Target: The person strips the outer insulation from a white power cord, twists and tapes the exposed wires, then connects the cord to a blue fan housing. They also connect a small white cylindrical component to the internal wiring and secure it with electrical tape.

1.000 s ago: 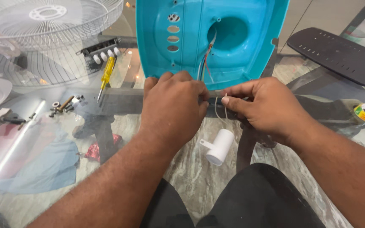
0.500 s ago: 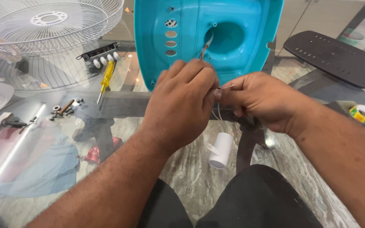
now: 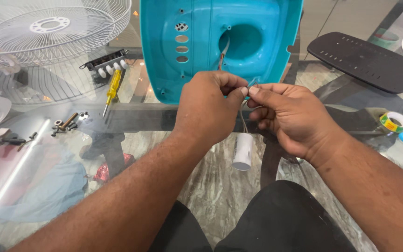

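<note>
Thin pale wires, pinched together between the fingertips of left hand and right hand, just in front of the lower edge of a turquoise plastic fan housing. Hanging from those wires, a small white cylindrical capacitor, upright, dangling free below the hands, above the glass. More wire, grey and reddish, running up from the fingers into the housing's rounded opening. Housing standing nearly upright, hollow inner face toward the camera.

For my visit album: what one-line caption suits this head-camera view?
Left hand and right hand pinch thin wires with a dangling white capacitor before a turquoise fan housing.
</note>
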